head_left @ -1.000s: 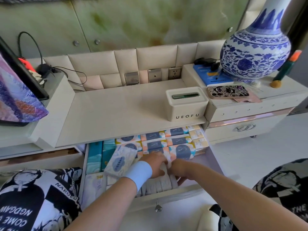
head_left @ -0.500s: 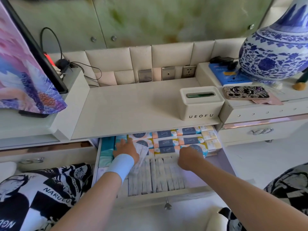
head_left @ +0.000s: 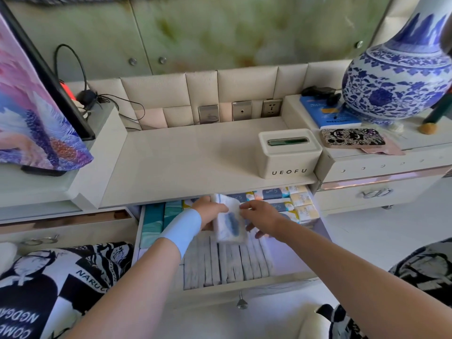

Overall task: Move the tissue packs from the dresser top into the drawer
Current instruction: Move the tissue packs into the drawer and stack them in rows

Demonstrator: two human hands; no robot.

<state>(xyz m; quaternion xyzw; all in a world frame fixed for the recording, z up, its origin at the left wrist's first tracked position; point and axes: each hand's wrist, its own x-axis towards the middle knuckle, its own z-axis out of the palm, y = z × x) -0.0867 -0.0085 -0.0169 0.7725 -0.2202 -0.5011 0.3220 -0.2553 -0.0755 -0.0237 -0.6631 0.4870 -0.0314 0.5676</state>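
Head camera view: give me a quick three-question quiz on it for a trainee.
1. True or false: the drawer is closed.
2. What stands on the dresser top just above the drawer? A) a white box marked UEOFU B) a kettle C) a stack of plates
3. Fill in: the white tissue pack over the drawer is touched by ___ hands.
Key: 1 false, it is open. 2 A. 3 both, the left hand and the right hand.
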